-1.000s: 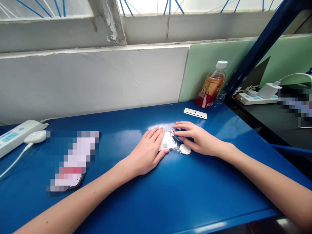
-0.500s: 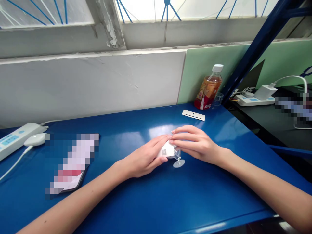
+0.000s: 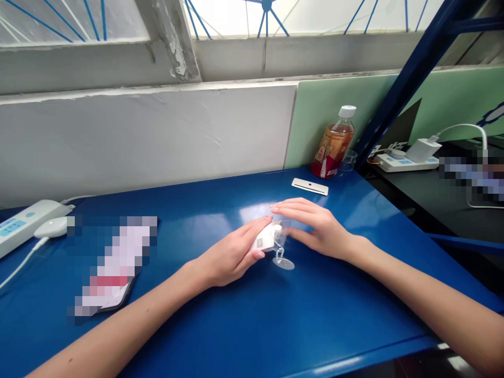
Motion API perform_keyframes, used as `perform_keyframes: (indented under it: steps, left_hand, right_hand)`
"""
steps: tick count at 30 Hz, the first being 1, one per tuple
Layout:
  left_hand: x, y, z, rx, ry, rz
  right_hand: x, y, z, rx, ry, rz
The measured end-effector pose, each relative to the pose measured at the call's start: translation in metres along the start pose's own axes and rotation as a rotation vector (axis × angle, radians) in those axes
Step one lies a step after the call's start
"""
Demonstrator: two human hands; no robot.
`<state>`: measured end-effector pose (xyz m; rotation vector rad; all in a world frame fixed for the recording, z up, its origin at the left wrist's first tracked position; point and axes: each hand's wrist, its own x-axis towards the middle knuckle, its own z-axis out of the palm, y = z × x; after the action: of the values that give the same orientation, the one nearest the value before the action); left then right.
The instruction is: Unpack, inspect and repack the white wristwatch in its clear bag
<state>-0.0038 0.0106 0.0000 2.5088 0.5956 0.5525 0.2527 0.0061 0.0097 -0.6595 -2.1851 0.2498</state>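
Observation:
My left hand is closed around a small white and clear plastic container, which lies on its side just above or on the blue table. A square printed code shows on its white part. From the clear end at the right hangs a clear round lid on a thin strap, and a small white round piece shows inside that end. My right hand arches beside the clear end, fingers stretched out and thumb apart from them. Whether its thumb touches the container, I cannot tell.
A thin white slotted plate lies behind my hands, near a drink bottle against the wall. At left are a blurred phone and a power strip. A blue metal post rises at right.
My right hand's fingers have spread and lifted off the container, uncovering its clear end and the white round piece. My left hand keeps its hold.

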Motion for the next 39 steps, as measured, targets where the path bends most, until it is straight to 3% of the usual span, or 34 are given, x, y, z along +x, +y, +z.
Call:
perform_keyframes:
  steps: [5,9,13,17,21,26,29,33,39]
  left_hand:
    - [-0.002,0.0,-0.001,0.003,0.053,0.025]
    - [-0.003,-0.002,0.0,-0.037,0.19,0.016]
    - [-0.002,-0.001,0.002,-0.014,0.364,-0.072]
    - [0.001,0.004,0.003,0.18,0.36,-0.068]
    - [0.005,0.006,0.005,0.303,0.194,0.001]
    - [0.006,0.003,0.007,0.283,0.111,-0.089]
    - [0.005,0.003,0.008,0.31,0.086,-0.138]
    - [0.004,0.004,0.008,0.345,0.0,-0.211]
    - [0.003,0.001,0.006,0.351,-0.071,-0.211]
  right_hand:
    - [0.004,-0.004,-0.005,0.244,0.073,0.156]
    - [0.007,-0.009,-0.009,0.338,0.172,0.377]
    - [0.008,-0.003,-0.007,0.386,0.113,0.57]
    - [0.004,0.005,0.003,0.329,0.048,0.638]
    - [-0.004,0.009,0.011,0.153,-0.042,0.602]
    - [-0.009,0.009,0.004,-0.192,-0.218,0.286]
    - [-0.008,0.008,-0.004,-0.209,-0.399,0.173]
    - [-0.01,0.007,-0.006,-0.16,-0.555,0.214]
    - [-0.012,0.009,-0.002,-0.137,-0.586,0.268]
